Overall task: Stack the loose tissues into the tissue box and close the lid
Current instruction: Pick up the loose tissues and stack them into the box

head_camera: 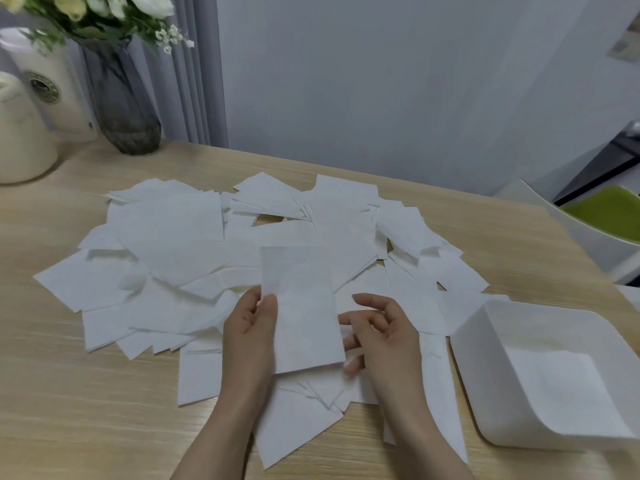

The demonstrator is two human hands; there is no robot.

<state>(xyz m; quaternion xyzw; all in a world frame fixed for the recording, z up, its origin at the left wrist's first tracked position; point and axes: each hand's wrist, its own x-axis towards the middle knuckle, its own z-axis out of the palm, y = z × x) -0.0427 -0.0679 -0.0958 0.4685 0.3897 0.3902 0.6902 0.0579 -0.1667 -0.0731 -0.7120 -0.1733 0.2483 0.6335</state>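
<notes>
My left hand pinches a folded white rectangular paper tissue by its left edge, thumb on top, long axis running away from me. My right hand hovers just beside its right edge, fingers loosely curled, holding nothing. The open white plastic tissue box sits to my right, nearer that hand, so the tissue must travel rightward over the scattered heap of white loose tissues.

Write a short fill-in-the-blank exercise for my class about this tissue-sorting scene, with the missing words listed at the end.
1. The left hand holds up one folded ____.
2. The open tissue box sits to the ____ of the loose tissues.
3. The grey vase holds ____.
4. Everything rests on a ____ table.

Missing words: tissue; right; flowers; wooden
</notes>
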